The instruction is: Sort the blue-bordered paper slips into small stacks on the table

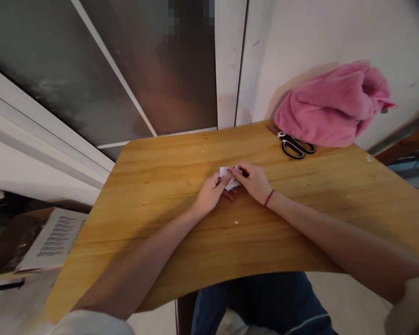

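In the head view, we see our left hand (209, 191) partly curled, pinching a small folded paper (224, 170) under the thumb. Our right hand (254, 180), nearly closed, holds its other side. The paper is over the table (181, 246); scissors (293, 145) lie beyond, beside a pink cloth (330, 107).

black-handled scissors (290, 139) lie beside a pink plush bundle (330, 109) on the wooden table (153, 186), a printed box (56, 237) off left.

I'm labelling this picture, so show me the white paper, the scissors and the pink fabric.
White paper (224, 171), head view: upper left part.
Scissors (289, 139), head view: handle near pivot.
Pink fabric (326, 109), head view: its middle.
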`<state>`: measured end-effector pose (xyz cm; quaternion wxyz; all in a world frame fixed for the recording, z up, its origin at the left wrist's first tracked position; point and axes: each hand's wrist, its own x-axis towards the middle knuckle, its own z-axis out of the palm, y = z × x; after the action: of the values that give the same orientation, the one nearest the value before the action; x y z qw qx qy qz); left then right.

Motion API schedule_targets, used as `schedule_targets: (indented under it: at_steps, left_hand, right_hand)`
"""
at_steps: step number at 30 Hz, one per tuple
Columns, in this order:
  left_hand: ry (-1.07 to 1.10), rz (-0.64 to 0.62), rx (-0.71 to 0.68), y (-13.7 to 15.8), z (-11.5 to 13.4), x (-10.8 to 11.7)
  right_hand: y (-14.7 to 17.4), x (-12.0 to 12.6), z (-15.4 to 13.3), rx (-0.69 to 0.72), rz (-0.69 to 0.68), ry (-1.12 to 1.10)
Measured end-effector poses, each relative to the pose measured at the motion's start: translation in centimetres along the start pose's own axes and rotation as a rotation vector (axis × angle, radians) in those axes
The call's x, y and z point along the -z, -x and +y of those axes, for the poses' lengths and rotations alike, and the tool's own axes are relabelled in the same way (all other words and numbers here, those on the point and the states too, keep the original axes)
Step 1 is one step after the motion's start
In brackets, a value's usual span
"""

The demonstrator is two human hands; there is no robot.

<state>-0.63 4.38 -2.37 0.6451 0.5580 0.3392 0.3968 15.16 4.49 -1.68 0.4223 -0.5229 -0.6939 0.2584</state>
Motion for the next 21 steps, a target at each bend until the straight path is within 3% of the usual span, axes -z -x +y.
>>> schedule_targets:
  at_steps: [6, 12, 21]
  left_hand:
    - [-0.158, 0.053, -0.063, 0.0, 0.0, 0.5]
    - [-0.564, 0.157, -0.188, 0.5, 0.8, 1.0]
    - [-0.687, 0.209, -0.238, 0.3, 1.0, 1.3]
  right_hand:
    - [0.1, 0.2, -0.3, -0.005, -0.005, -0.012]
    - [-0.3, 0.2, 0.4, -0.040, -0.130, -0.218]
    - [-0.6, 0.8, 0.2, 0.113, -0.082, -0.058]
